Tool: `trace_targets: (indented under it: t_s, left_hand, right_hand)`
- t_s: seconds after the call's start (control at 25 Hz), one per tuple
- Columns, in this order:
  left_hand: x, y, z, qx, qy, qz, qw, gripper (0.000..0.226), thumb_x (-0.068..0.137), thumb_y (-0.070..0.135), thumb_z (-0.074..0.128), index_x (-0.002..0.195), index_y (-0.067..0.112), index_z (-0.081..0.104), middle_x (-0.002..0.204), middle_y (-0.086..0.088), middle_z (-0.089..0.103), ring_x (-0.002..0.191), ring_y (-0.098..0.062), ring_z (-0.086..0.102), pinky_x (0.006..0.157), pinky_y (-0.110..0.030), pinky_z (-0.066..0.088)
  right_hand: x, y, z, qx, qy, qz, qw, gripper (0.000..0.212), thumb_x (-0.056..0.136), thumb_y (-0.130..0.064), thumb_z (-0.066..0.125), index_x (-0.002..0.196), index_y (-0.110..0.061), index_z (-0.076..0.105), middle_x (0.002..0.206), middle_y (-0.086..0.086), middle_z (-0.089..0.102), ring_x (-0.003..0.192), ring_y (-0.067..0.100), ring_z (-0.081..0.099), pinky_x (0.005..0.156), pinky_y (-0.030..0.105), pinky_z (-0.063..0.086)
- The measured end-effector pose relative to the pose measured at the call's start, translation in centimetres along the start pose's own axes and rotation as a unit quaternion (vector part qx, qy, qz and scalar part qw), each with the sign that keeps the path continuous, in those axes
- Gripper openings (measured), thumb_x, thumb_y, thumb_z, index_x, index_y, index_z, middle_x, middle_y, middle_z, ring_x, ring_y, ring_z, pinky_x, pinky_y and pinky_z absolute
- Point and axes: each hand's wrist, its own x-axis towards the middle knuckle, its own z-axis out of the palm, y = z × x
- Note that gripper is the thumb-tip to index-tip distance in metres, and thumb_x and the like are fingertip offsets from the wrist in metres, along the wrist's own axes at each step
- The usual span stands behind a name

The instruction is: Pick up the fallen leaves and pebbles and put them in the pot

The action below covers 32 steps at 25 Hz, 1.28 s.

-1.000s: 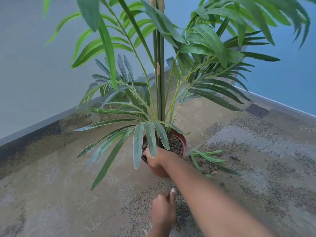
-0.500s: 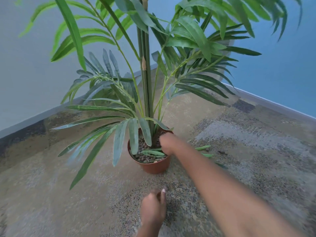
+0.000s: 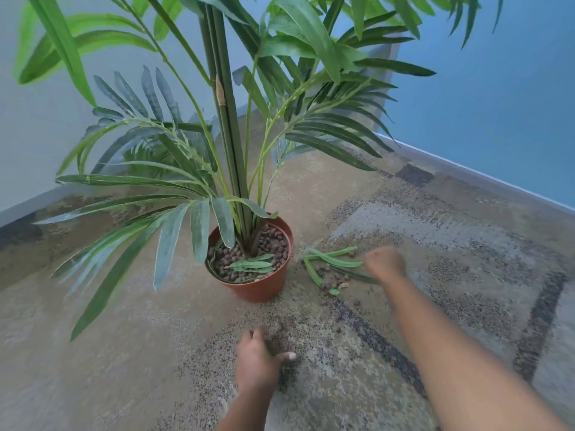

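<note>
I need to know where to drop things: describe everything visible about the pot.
The pot is a round terracotta-coloured planter, plastic by its look, tapering downward and upright on the patterned carpet. Brown pebbles fill it, two loose leaves lie on top, and the plant's green stems rise from its middle. Neither hand touches it; drooping fronds overlap its left rim.

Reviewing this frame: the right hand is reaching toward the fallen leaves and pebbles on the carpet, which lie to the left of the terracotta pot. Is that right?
Not quite. The head view shows the fallen leaves and pebbles lying on the carpet to the right of the terracotta pot, not the left. The rest holds: the right hand is reaching toward them.
</note>
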Motion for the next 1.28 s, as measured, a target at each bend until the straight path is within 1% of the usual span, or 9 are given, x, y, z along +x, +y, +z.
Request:
trace_targets:
  t_s: [0.16,0.24,0.32,0.44,0.6,0.76,0.92,1.12,1.28]
  left_hand:
    - [-0.3,-0.3,0.8,0.032,-0.046,0.021,0.998,0.071,0.053,0.052,0.087,0.112,0.027,0.056,0.11,0.009,0.047,0.101,-0.013,0.053,0.084,-0.03,0.049]
    - [0.0,-0.7,0.8,0.005,-0.048,0.035,0.998,0.054,0.064,0.047,0.085,0.106,0.027,0.057,0.106,0.008,0.053,0.094,-0.012,0.055,0.082,-0.032,0.052]
    - [0.7,-0.8,0.5,-0.046,-0.025,0.025,0.998,0.034,0.079,0.034,0.078,0.104,0.023,0.059,0.098,0.001,0.063,0.083,-0.013,0.059,0.076,-0.036,0.055]
    - [2.2,-0.1,0.1,-0.078,-0.002,0.005,0.997,0.037,0.088,0.022,0.07,0.122,0.021,0.058,0.084,0.007,0.064,0.071,-0.004,0.06,0.053,-0.018,0.047]
    - [3.4,1.8,0.4,-0.031,-0.039,0.025,0.998,0.048,0.086,0.025,0.072,0.132,0.027,0.055,0.1,-0.001,0.061,0.082,-0.018,0.063,0.076,-0.037,0.058]
    - [4.2,2.8,1.4,0.036,-0.019,0.01,0.999,0.019,0.089,0.017,0.068,0.107,0.019,0.068,0.12,-0.008,0.056,0.084,-0.02,0.057,0.084,-0.034,0.054]
    - [3.2,3.3,2.3,0.051,0.028,0.013,0.998,0.015,0.09,0.008,0.06,0.105,0.011,0.065,0.118,-0.01,0.055,0.088,-0.024,0.057,0.084,-0.039,0.054]
    - [-0.8,4.9,6.1,-0.016,0.016,0.124,0.992,0.024,0.089,0.01,0.064,0.113,0.013,0.067,0.125,0.002,0.055,0.071,0.001,0.052,0.063,-0.002,0.045]
    - [-2.6,5.1,8.5,-0.01,-0.006,0.169,0.986,0.021,0.092,0.013,0.062,0.111,0.006,0.069,0.105,-0.001,0.054,0.078,-0.01,0.053,0.07,-0.019,0.046]
  right_hand:
    - [-2.3,5.1,2.9,-0.017,-0.114,-0.042,0.992,0.014,0.091,-0.004,0.061,0.09,-0.006,0.075,0.085,0.005,0.072,0.073,0.022,0.07,0.069,0.033,0.059]
    - [-5.0,5.5,4.3,-0.02,-0.208,-0.102,0.973,0.01,0.088,-0.007,0.069,0.093,-0.013,0.075,0.081,-0.002,0.072,0.063,0.012,0.065,0.058,0.025,0.056]
    - [-6.7,5.4,6.1,-0.045,-0.238,-0.145,0.959,0.011,0.088,-0.009,0.071,0.09,-0.019,0.075,0.079,-0.005,0.072,0.054,0.004,0.06,0.043,0.013,0.045]
    - [-7.3,5.5,7.6,-0.008,-0.163,-0.132,0.978,0.015,0.089,-0.005,0.068,0.091,-0.019,0.075,0.078,-0.006,0.07,0.047,0.0,0.058,0.037,0.01,0.039]
    - [-6.5,6.7,6.5,0.035,-0.047,-0.062,0.996,0.015,0.086,-0.003,0.071,0.092,-0.016,0.077,0.082,-0.003,0.072,0.048,-0.001,0.055,0.034,0.006,0.033]
    - [-7.9,8.1,7.0,-0.007,-0.132,-0.104,0.986,0.011,0.08,-0.017,0.079,0.091,-0.016,0.075,0.086,-0.002,0.072,0.061,0.003,0.06,0.047,0.009,0.042]
    - [-8.7,8.3,8.3,-0.064,-0.111,-0.154,0.98,0.005,0.08,-0.022,0.079,0.082,-0.019,0.075,0.092,-0.005,0.065,0.069,0.002,0.057,0.048,0.004,0.033]
    - [-7.7,8.5,7.6,0.003,-0.084,-0.136,0.987,0.01,0.086,-0.017,0.073,0.096,-0.019,0.075,0.082,-0.005,0.073,0.062,-0.002,0.062,0.044,0.006,0.046]
    - [-7.0,7.4,8.5,-0.055,-0.084,-0.206,0.973,0.014,0.087,-0.018,0.073,0.101,-0.019,0.075,0.093,-0.002,0.074,0.065,0.002,0.06,0.049,0.002,0.036]
